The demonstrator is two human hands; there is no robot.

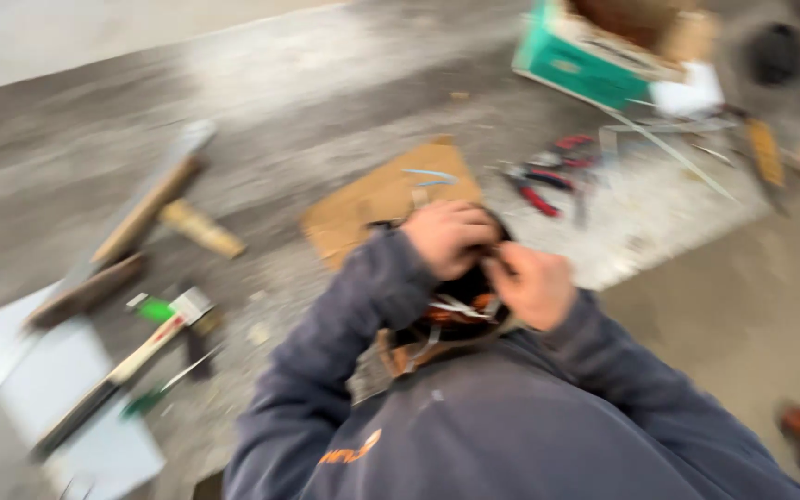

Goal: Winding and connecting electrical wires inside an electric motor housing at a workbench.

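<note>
Two hands of mine meet on one dark round motor part with orange copper windings (460, 310), held against my chest above the floor: left hand (446, 236) curled over its top rim, right hand (534, 285) pinching its side. It looks heavy and stiff, its wires fragile, so the rim seems the safest hold. One brown cardboard sheet (377, 199) and one red-handled pliers (543, 181) lie beyond.

Grey concrete floor (326, 83), dusty; pale wall strip (67, 37) upper left.

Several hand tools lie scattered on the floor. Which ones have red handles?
The pliers beyond the hands, right of the cardboard sheet. The tools on the left have wooden handles instead.
</note>
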